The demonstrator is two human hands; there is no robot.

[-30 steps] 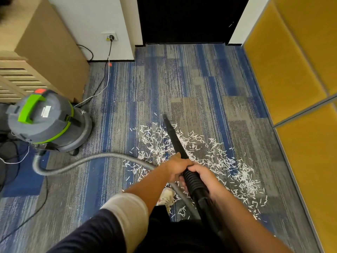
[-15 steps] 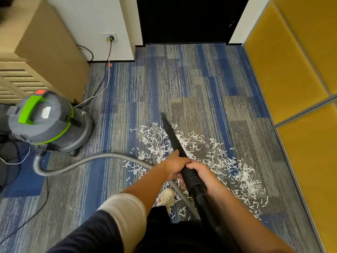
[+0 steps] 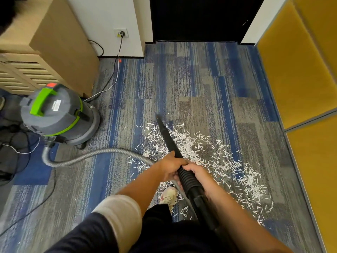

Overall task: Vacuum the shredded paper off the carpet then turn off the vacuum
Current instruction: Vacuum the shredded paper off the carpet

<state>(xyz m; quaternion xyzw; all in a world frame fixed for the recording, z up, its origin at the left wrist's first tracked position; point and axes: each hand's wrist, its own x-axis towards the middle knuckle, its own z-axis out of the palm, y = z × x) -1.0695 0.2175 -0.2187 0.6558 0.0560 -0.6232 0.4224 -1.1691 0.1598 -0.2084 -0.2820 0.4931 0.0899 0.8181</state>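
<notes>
**Both hands on the nozzle, tip at the far edge of the paper**

The shredded paper (image 3: 218,161) lies scattered in a broad patch over the blue-and-grey carpet (image 3: 200,79), from the middle of the frame toward the lower right. The black crevice nozzle (image 3: 166,136) slants across the patch's left part, its tip at the upper edge of the scraps. The left hand (image 3: 171,168) grips the nozzle's base, fingers curled round it; just behind, the right hand (image 3: 197,173) holds the ribbed black tube (image 3: 186,177), fingers wrapped under it. A pale shoe (image 3: 168,197) stands among the scraps below the hands. A grey hose (image 3: 94,154) curves left to the grey canister vacuum (image 3: 58,115) with its green handle (image 3: 42,102), at mid left. Its cord (image 3: 116,70) runs up to a wall socket (image 3: 121,33). A wooden cabinet (image 3: 60,42) fills the upper left, yellow panels (image 3: 291,70) the right.
</notes>
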